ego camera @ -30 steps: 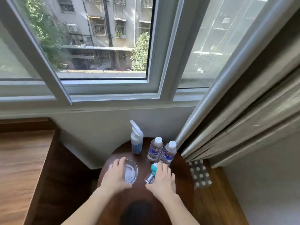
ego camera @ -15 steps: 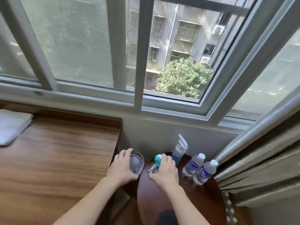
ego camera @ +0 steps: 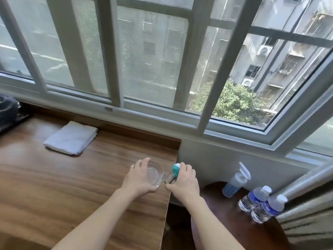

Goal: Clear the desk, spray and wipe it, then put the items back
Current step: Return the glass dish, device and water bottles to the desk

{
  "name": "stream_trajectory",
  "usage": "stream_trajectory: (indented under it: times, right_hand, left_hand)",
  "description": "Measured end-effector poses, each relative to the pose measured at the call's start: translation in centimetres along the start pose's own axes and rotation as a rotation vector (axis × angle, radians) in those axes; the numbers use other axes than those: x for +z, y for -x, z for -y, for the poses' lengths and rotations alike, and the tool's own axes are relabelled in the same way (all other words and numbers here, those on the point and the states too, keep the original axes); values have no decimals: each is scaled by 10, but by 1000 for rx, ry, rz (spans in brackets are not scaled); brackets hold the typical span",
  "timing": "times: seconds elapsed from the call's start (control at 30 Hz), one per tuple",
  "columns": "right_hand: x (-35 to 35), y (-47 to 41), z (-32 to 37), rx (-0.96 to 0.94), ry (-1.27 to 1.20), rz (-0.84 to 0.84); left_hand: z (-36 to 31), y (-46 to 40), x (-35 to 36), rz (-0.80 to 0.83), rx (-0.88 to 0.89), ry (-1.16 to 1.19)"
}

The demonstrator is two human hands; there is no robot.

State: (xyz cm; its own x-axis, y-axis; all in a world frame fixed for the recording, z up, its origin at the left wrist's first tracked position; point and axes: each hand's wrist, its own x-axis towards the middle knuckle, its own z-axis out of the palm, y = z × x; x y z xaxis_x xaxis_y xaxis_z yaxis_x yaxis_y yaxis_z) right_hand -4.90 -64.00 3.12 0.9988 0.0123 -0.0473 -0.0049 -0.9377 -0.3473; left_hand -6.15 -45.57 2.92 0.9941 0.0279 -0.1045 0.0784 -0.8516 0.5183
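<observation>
- Two water bottles (ego camera: 262, 204) stand side by side on the round dark table (ego camera: 234, 230), near right.
- The left hand (ego camera: 139, 179) curls around a clear glass bowl (ego camera: 155, 173) over the right end of the wooden desk (ego camera: 72, 186).
- The right hand (ego camera: 183, 181) grips a small bottle with a teal cap (ego camera: 173, 173), maybe just past the desk edge.
- A spray bottle (ego camera: 236, 181) stands farther back on the table.
- A folded white cloth (ego camera: 71, 138) lies far left on the desk.

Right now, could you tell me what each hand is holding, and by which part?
The left hand grips a clear glass dish by its rim. The right hand holds a small teal-capped bottle around its body, below the cap.
</observation>
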Motion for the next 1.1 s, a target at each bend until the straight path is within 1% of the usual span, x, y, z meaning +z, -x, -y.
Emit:
stream_trajectory:
  times: [0.13, 0.3, 0.47, 0.57, 0.77, 1.1]
  right_hand:
    - [6, -8, 29, -120, 5, 24]
    - [16, -20, 60, -272, -45, 84]
    - [31, -19, 104, -344, -70, 115]
    - [42, -17, 132, -381, -68, 120]
    - [67, -18, 208, -384, -70, 130]
    - [122, -8, 345, -329, -108, 146]
  left_hand:
    - [24, 7, -20, -59, -73, 34]
    - [53, 19, -38, -128, -178, 66]
    - [89, 29, -53, -160, -272, 101]
    - [113, 32, -66, -178, -283, 113]
    - [177, 33, -105, -188, -282, 103]
    - [314, 40, -192, -161, -285, 81]
